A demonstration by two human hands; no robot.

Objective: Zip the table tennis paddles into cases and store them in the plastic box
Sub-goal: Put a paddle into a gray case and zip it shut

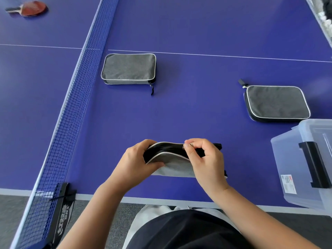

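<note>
A grey paddle case (175, 163) with white piping stands on edge near the table's front, its zipper side up and partly gaping. My left hand (136, 162) grips its left end. My right hand (204, 159) pinches the zipper pull at the top, right of the case's middle. What is inside the case is hidden. Two more grey cases lie flat: one (128, 69) beside the net, one (276, 102) at the right. A red paddle (33, 8) lies far left beyond the net. The clear plastic box (305, 164) stands at the right edge.
The blue net (71, 105) runs diagonally from the bottom left to the top middle, with its black clamp (62, 209) at the table edge. A tray of white balls (323, 20) sits at the top right corner. Blue table surface (188, 108) lies between the cases.
</note>
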